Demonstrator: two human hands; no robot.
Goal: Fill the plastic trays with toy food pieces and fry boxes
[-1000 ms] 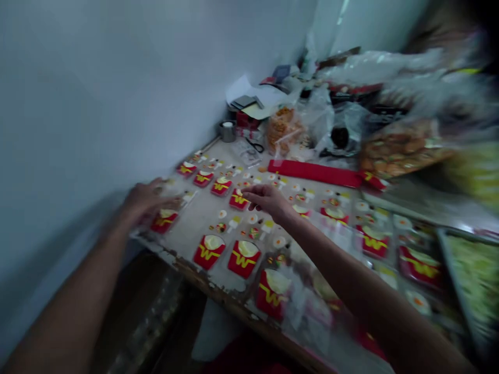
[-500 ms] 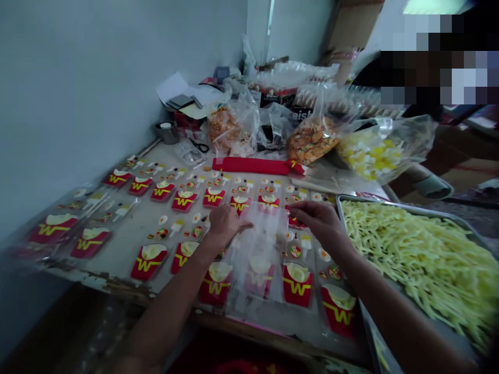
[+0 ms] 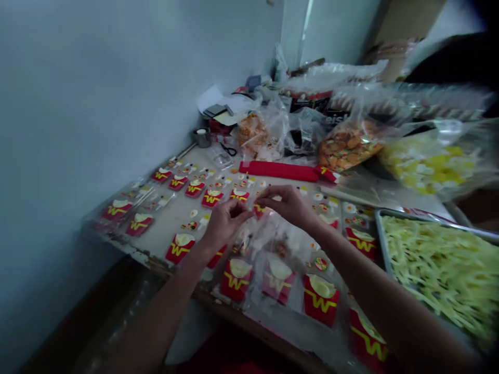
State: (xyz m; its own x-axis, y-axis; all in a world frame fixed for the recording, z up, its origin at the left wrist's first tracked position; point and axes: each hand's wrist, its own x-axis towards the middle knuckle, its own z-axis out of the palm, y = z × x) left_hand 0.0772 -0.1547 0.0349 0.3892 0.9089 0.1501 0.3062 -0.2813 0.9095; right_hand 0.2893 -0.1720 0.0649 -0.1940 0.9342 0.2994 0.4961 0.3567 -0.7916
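Observation:
A clear plastic bag (image 3: 268,234) lies loosely over a red fries-box piece with a yellow W (image 3: 278,283) near the table's front edge. My left hand (image 3: 228,223) pinches the bag's upper edge on the left. Just above and to the right, my right hand (image 3: 288,205) is closed in a pinch at the same upper edge, its fingertips close to those of the left. Rows of similar red pieces, such as one to the right (image 3: 322,298), lie around my hands with small egg, pizza and popsicle shapes.
A metal tray (image 3: 384,244) of pale yellow fries-like strips (image 3: 444,270) stands at the right. Behind lie a long red strip (image 3: 278,170), bags of orange-brown pieces (image 3: 351,145) and yellow-white pieces (image 3: 432,161), scissors (image 3: 229,149) and a dark cup (image 3: 201,137). A wall (image 3: 117,93) borders the left.
My hands have come closer together, the right one moving in toward the left. The bag, smoother and stretched before, now looks crumpled. The view has turned to the left.

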